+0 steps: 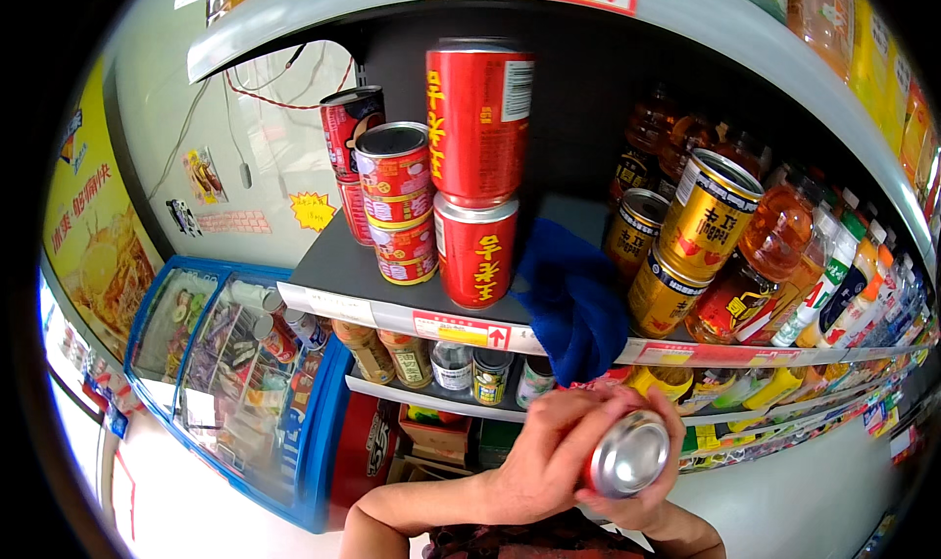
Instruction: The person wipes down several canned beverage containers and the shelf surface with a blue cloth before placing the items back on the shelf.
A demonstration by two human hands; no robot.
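Both of my hands are wrapped around a red drink can (pixel 631 452), with its silver end facing up toward me. My left hand (pixel 540 449) grips it from the left, fingers laid across the far side. My right hand (pixel 658 496) supports it from the right and below. Beyond the hands, a blue cloth (pixel 577 294) lies on the dark shelf (pixel 338 254) and hangs over its front edge. To the cloth's left stand two stacked tall red cans, an upper can (pixel 478 129) on a lower can (pixel 474 254).
Stacked pink-red cans (pixel 397 206) stand farther left. Right of the cloth are gold drink cans (pixel 698 224) and several bottles (pixel 779 228). Another shelf edge (pixel 735 37) juts out overhead. A lower shelf holds more bottles and cans (pixel 491 375). A blue-framed freezer (pixel 220 390) stands at left.
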